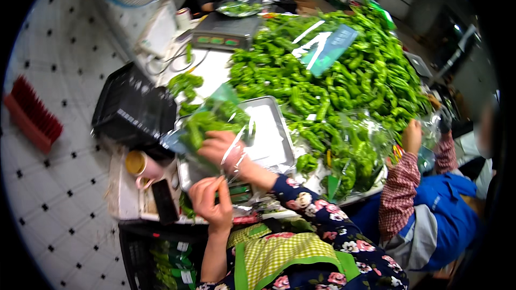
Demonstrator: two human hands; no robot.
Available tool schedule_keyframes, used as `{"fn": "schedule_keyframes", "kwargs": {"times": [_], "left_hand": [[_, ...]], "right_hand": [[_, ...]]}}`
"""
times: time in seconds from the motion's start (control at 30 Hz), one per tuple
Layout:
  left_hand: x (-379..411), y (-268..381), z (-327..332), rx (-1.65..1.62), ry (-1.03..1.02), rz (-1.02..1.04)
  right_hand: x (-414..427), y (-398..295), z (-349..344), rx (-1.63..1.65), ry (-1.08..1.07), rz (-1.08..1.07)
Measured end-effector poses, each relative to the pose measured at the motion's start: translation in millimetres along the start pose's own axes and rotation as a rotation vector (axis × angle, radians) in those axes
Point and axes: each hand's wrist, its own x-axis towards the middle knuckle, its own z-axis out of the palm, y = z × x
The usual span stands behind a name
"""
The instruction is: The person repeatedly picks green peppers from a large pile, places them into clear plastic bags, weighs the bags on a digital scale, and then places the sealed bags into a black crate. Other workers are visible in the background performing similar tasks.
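Note:
A clear plastic bag (242,127) of green peppers (195,129) tilts over a metal tray (282,141). My right hand (223,149) lies against the peppers at the bag's mouth, with clear film around the wrist. Whether its fingers close on anything is blurred. Just below, my left hand (211,201) pinches the edge of the clear film between thumb and fingertips. The tray rests on the white table, partly hidden under the bag and my right arm.
Loose green peppers (363,72) are heaped across the table, with a printed bag (330,48) on top. A scale (221,32), black crate (133,108), mug (143,167) and phone (164,201) surround the tray. A co-worker's hand (412,137) is at right; another person sits opposite.

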Motion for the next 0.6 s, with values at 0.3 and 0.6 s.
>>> {"fn": "schedule_keyframes", "kwargs": {"times": [0.3,0.6], "left_hand": [[-28,11,-13,0.103,-0.160,-0.109],[-51,44,-14,0.084,-0.262,0.216]], "right_hand": [[-55,-1,-131,-0.382,0.304,-0.354],[-81,266,-269,-0.863,0.213,0.303]]}}
